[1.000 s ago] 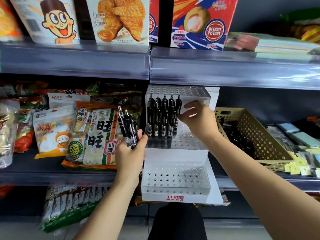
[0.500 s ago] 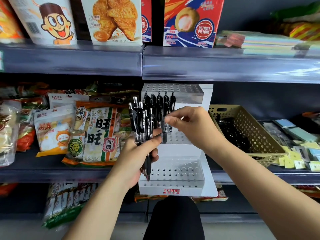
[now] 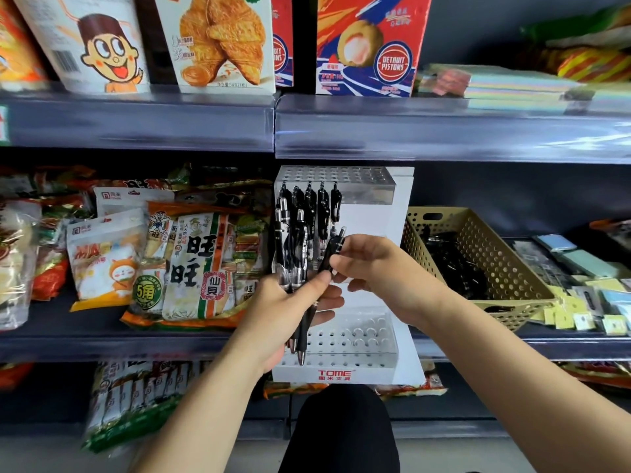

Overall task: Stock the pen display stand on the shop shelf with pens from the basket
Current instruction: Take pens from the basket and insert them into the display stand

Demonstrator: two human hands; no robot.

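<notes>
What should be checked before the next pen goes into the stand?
1. Right hand pinches a single pen: ok.
2. That pen is free of the bundle: not ok, its lower part lies in the left hand.
3. Left hand grips the bundle: ok.
4. Display stand has empty holes: ok, many.
5. Stocked pens stand upright: ok.
6. Basket holds more pens: ok, dark pens show inside.

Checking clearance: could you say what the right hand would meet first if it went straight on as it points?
The right hand, pinching a pen, points left, probably meeting first the left hand and its pen bundle.
</notes>
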